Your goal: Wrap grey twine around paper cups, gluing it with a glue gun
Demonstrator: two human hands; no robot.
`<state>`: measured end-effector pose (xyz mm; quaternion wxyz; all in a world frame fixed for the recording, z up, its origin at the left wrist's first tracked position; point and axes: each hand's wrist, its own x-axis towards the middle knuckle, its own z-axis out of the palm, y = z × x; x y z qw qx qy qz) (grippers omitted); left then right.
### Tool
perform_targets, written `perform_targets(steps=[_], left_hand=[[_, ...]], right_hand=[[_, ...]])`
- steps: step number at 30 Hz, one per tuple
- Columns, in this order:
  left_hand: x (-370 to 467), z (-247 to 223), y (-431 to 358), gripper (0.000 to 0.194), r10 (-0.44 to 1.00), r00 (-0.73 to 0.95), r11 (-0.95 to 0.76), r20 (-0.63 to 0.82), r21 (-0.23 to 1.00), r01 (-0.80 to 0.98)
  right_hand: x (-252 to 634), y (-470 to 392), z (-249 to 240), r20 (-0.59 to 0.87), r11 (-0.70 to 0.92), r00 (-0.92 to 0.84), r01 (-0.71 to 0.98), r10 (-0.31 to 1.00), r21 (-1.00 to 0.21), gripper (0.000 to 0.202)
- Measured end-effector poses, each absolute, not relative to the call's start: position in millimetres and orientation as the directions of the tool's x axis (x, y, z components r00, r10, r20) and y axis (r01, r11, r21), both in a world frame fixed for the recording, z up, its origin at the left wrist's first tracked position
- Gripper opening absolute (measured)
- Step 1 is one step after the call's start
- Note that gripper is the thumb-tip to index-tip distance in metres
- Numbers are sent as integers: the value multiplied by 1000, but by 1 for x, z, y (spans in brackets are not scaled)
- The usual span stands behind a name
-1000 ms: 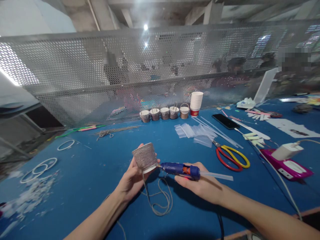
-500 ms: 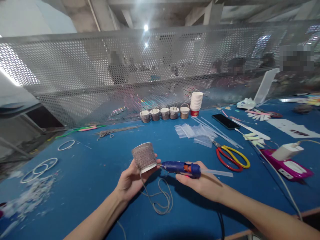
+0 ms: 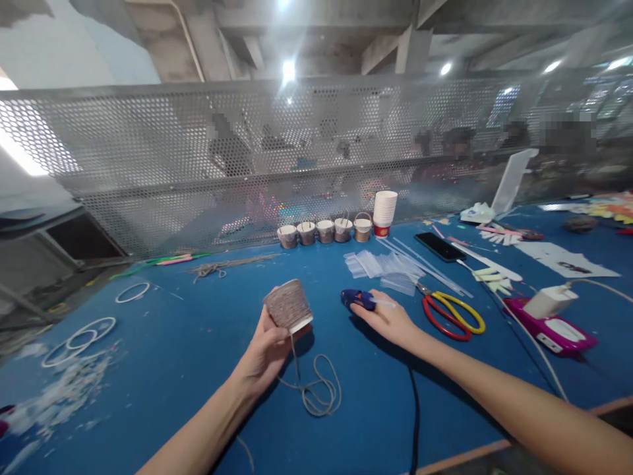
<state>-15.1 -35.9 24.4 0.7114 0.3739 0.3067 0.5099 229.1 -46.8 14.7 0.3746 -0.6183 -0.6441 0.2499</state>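
My left hand (image 3: 271, 353) grips a paper cup (image 3: 289, 305) wrapped in grey-brown cord, tilted so a bare white band shows at its lower right. From the cup a loose cord (image 3: 316, 389) trails down and lies in loops on the blue table (image 3: 198, 369). Farther right, my right hand (image 3: 388, 316) is closed around a dark blue glue gun (image 3: 357, 299), whose tip points left, apart from the cup. A clear glue stick (image 3: 386, 304) sticks out of its back end, and a black cable (image 3: 414, 415) runs toward the table's front edge.
Several cord-wrapped cups (image 3: 325, 231) and a stack of white cups (image 3: 384, 211) line the mesh screen (image 3: 173, 178). To the right are glue sticks (image 3: 376, 264), scissors (image 3: 452, 315), a phone (image 3: 440, 246) and a magenta power strip (image 3: 554, 330). White rings (image 3: 82, 336) lie left.
My right hand has carried the glue gun away from the cup, up and slightly forward. The cup has tilted in my left hand, and the thumb now presses near its lower edge.
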Motion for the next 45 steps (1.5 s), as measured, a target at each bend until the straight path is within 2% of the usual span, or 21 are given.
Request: perform_targets(steps=[6,9,11,12,14,15,17,21,23,25,29,31,34,36,38,41,45], left_hand=[[-8,24,-41,92,971,237,134,-25,882,-452],[-6,23,-41,97,975,220,94,10,885,-456],[-4,23,-43,98,978,206,68,27,894,-442],[-3,23,-44,98,978,205,59,34,902,-428],[0,23,-48,96,977,208,35,53,917,-397],[1,23,-51,95,975,210,19,67,923,-384],[3,24,-56,94,976,196,-23,100,932,-361],[2,26,-59,92,978,172,-68,118,960,-273],[0,27,-59,93,976,178,-80,122,971,-225],[-1,28,-58,91,975,177,-97,132,976,-194],[0,29,-58,87,978,172,-89,120,980,-181],[0,29,-58,86,977,179,-86,119,980,-182],[0,27,-59,83,973,199,-86,121,981,-174],[1,26,-59,83,970,213,-81,114,984,-158],[1,25,-58,85,968,231,-70,101,988,-139],[3,24,-57,87,967,244,-46,76,991,-127],[6,25,-58,87,970,238,-4,45,986,-169]], right_hand=[[238,-53,13,123,26,88,703,988,-711,25],[248,-78,21,150,-51,206,735,967,-676,28],[248,-97,28,190,-49,264,693,946,-719,27],[244,-106,31,187,-11,246,632,951,-775,25],[227,-118,35,92,33,130,398,987,-917,20],[214,-121,35,22,8,56,247,998,-969,20],[186,-119,33,-87,-90,-49,-60,995,-994,35],[141,-106,29,-228,-284,-172,-489,958,-825,40],[133,-103,30,-246,-346,-245,-601,938,-720,40],[134,-103,34,-255,-392,-301,-635,919,-665,39],[146,-105,37,-352,-465,-304,-551,885,-693,37],[152,-105,37,-361,-436,-249,-422,899,-795,29],[158,-105,36,-160,-170,-105,-92,982,-981,12],[160,-104,36,20,25,-44,119,999,-993,6],[161,-104,35,139,139,-16,234,990,-962,7],[161,-102,32,220,207,20,271,975,-940,8],[159,-100,30,190,172,63,221,980,-960,8]])
